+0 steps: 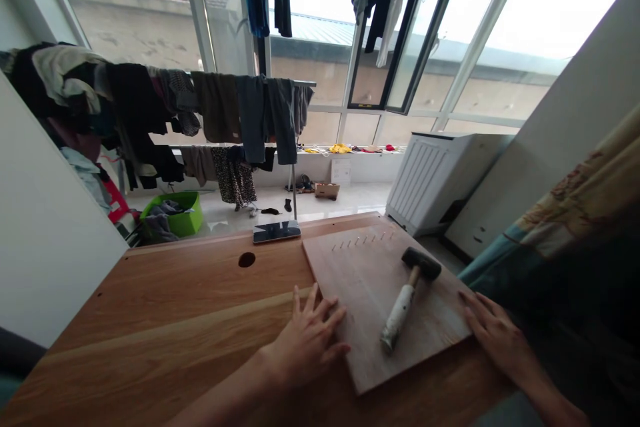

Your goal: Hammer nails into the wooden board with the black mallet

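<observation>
We are recording the left hand [305,343], fingers spread, and the right hand [493,330], fingers apart, at opposite edges of a wooden board [345,280] bearing a rubber mallet [410,297], lower right of frame.

The left hand [307,340] is resting palm down near the middle of the view, its fingers [325,313] spreading apart and pointing far and slightly right. The right hand [493,333] is lying palm down well to the right, its fingers [473,303] pointing far and left, loosely parted. Both hands are staying open and gripping nothing, with the left forearm [225,393] and right forearm [550,393] reaching in from the near edge.
</observation>
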{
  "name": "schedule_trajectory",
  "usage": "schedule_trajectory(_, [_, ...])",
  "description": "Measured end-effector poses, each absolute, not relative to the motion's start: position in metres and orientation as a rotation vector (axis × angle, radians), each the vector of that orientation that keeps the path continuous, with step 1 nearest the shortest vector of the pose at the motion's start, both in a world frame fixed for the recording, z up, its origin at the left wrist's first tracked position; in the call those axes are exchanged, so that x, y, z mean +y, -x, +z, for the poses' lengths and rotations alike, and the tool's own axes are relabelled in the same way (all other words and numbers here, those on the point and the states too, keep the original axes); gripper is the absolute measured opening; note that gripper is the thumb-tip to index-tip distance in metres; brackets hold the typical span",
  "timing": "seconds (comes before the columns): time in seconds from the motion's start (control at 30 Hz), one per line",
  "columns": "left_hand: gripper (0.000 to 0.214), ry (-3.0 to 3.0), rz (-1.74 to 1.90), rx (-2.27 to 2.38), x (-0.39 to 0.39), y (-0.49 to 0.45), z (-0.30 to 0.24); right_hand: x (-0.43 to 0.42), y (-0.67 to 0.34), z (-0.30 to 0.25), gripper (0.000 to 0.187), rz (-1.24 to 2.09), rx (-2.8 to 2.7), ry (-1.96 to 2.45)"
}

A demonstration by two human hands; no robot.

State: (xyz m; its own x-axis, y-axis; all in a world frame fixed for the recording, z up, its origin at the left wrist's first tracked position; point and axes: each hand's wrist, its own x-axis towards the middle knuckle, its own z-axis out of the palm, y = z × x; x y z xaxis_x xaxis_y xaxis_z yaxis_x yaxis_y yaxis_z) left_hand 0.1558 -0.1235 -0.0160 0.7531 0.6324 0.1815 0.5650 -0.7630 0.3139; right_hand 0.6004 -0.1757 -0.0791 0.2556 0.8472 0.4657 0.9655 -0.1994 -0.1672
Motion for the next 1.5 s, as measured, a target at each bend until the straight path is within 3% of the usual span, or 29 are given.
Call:
schedule_trajectory(0.17, [0.050,-2.737,0.551,1.062,-0.111,-0.186,-0.012,-0.175,-0.611,-0.074,0.055,-0.288,-1.602,2.218])
schedule_trajectory(0.3, [0.045,-2.775,0.552,1.058,-0.109,-0.164,-0.007,-0.182,-0.589,-0.073,0.049,-0.261,-1.711,2.187])
schedule_trajectory(0.53, [0.038,-2.894,0.597,1.318,-0.140,-0.060,-0.020,-0.207,-0.496,-0.055,0.046,-0.275,-1.942,1.908])
schedule_trajectory(0.7, [0.035,-2.821,0.597,1.575,-0.164,0.038,-0.037,-0.197,-0.426,-0.020,0.028,-0.222,-2.134,1.641])
schedule_trajectory(0.83, [0.032,-2.767,0.737,1.691,-0.177,0.083,-0.041,-0.178,-0.359,0.012,0.041,-0.136,-2.313,1.287])
schedule_trajectory(0.93, [0.031,-2.764,0.779,1.723,-0.180,0.086,-0.036,-0.169,-0.306,0.027,0.060,-0.102,-2.611,1.000])
schedule_trajectory(1.17, [0.030,-2.556,0.804,1.752,-0.150,0.072,-0.024,-0.144,-0.283,0.027,0.044,-0.095,-2.784,1.004])
schedule_trajectory(1.4, [0.042,-2.035,1.053,1.556,-0.082,0.060,-0.013,-0.132,-0.324,0.042,0.054,0.220,-2.652,1.151])
schedule_trajectory(1.5, [0.051,-1.778,1.084,1.372,-0.056,0.044,-0.015,-0.103,-0.315,0.054,0.051,0.228,-2.511,1.130])
